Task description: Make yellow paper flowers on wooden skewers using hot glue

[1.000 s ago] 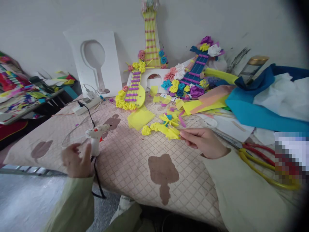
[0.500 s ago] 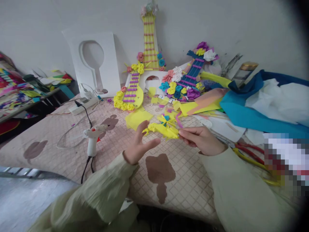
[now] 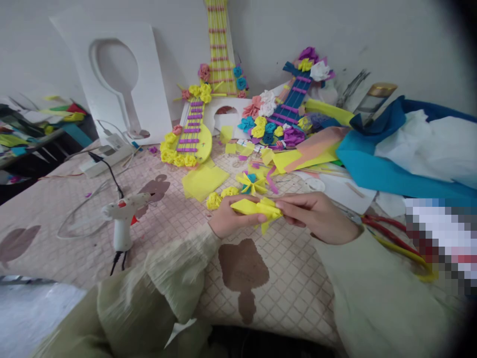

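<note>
Above the table, a folded piece of yellow crepe paper [image 3: 248, 206] is held between both hands. My left hand [image 3: 233, 219] is closed on its left part, thumb laid along the near side. With thumb and fingers, my right hand [image 3: 316, 214] pinches its right end. Just beyond the hands lie yellow paper roses [image 3: 213, 200] and a star-like yellow paper piece [image 3: 254, 185] with blue paper by it. A flat yellow paper sheet [image 3: 203, 181] rests a little further left.
A white glue gun [image 3: 124, 219] stands at the left, its cord running to a power strip [image 3: 108, 158]. Decorated paper instruments, one a small yellow lute [image 3: 201, 139], lean behind. Red-handled scissors [image 3: 387, 231] and blue crepe paper [image 3: 372, 164] are at the right.
My left hand, open before, has come in to the right and closed on the yellow paper. My right hand keeps its pinch. The view has shifted slightly to the right.
</note>
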A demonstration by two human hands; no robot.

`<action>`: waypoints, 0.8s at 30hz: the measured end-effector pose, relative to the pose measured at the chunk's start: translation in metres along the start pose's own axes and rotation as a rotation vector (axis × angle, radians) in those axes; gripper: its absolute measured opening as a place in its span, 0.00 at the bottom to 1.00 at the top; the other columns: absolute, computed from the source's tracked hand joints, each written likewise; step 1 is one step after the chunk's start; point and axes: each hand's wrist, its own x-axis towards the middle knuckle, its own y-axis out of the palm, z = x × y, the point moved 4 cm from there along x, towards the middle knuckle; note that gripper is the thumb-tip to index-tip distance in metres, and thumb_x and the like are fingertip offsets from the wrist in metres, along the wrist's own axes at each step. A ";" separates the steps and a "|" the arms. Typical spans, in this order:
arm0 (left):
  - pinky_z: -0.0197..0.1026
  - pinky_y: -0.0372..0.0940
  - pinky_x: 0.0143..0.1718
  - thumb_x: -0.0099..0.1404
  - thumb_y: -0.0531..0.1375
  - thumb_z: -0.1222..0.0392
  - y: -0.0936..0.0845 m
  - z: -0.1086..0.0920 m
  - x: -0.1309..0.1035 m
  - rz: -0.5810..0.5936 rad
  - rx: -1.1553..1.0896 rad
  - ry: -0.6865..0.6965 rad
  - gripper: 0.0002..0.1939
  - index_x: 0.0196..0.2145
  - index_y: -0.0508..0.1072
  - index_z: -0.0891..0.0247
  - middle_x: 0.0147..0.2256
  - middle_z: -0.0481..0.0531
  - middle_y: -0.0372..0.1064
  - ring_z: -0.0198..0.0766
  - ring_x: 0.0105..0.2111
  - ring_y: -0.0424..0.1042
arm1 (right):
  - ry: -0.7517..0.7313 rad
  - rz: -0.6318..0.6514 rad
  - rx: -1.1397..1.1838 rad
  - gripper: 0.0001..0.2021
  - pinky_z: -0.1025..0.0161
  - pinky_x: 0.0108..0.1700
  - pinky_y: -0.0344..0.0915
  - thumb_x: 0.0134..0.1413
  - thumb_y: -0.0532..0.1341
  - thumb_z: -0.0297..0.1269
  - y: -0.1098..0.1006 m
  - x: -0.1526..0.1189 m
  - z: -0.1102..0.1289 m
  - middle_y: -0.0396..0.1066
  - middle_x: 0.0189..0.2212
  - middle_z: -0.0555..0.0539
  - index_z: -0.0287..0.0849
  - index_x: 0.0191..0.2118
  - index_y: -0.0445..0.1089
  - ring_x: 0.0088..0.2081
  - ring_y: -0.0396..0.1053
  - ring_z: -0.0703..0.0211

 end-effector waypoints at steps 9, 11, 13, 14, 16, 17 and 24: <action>0.36 0.62 0.29 0.45 0.65 0.61 -0.001 -0.017 -0.007 0.034 0.189 0.183 0.10 0.28 0.72 0.66 0.27 0.50 0.68 0.33 0.26 0.65 | -0.088 -0.054 -0.203 0.10 0.68 0.20 0.54 0.44 0.60 0.42 0.002 0.000 0.005 0.60 0.15 0.53 0.43 0.25 0.75 0.19 0.56 0.68; 0.37 0.62 0.30 0.48 0.63 0.62 -0.001 -0.021 -0.009 0.079 0.229 0.219 0.08 0.28 0.72 0.66 0.29 0.52 0.68 0.34 0.28 0.66 | -0.113 -0.058 -0.245 0.09 0.67 0.22 0.57 0.45 0.60 0.43 0.003 -0.001 0.006 0.63 0.16 0.52 0.44 0.26 0.75 0.20 0.59 0.67; 0.37 0.62 0.31 0.49 0.63 0.62 0.000 -0.023 -0.011 0.096 0.254 0.242 0.07 0.28 0.72 0.66 0.30 0.53 0.68 0.34 0.29 0.66 | -0.131 -0.071 -0.274 0.09 0.66 0.25 0.60 0.45 0.60 0.43 0.004 -0.001 0.006 0.68 0.20 0.51 0.45 0.27 0.75 0.23 0.62 0.65; 0.38 0.63 0.31 0.49 0.62 0.63 0.000 -0.023 -0.011 0.092 0.259 0.246 0.07 0.28 0.72 0.66 0.30 0.53 0.68 0.35 0.29 0.66 | -0.138 -0.081 -0.284 0.09 0.65 0.27 0.62 0.46 0.60 0.43 0.004 -0.002 0.006 0.69 0.22 0.50 0.45 0.28 0.75 0.25 0.64 0.64; 0.37 0.63 0.31 0.49 0.62 0.63 0.000 -0.022 -0.012 0.064 0.246 0.240 0.07 0.28 0.72 0.66 0.30 0.52 0.68 0.34 0.29 0.66 | -0.150 -0.099 -0.298 0.09 0.65 0.29 0.64 0.46 0.60 0.42 0.005 -0.003 0.005 0.71 0.26 0.49 0.45 0.29 0.75 0.27 0.66 0.63; 0.37 0.63 0.30 0.49 0.63 0.63 0.000 -0.020 -0.013 0.042 0.227 0.232 0.07 0.28 0.71 0.66 0.29 0.51 0.67 0.33 0.27 0.66 | -0.152 -0.107 -0.301 0.09 0.64 0.30 0.65 0.46 0.60 0.42 0.005 -0.003 0.005 0.72 0.27 0.49 0.45 0.30 0.75 0.28 0.67 0.62; 0.32 0.57 0.18 0.49 0.62 0.62 0.000 -0.012 -0.015 -0.066 0.197 0.180 0.07 0.27 0.67 0.64 0.21 0.44 0.62 0.27 0.18 0.58 | -0.180 -0.140 -0.319 0.08 0.62 0.36 0.67 0.47 0.60 0.41 0.006 -0.003 0.003 0.74 0.34 0.49 0.48 0.31 0.75 0.38 0.69 0.56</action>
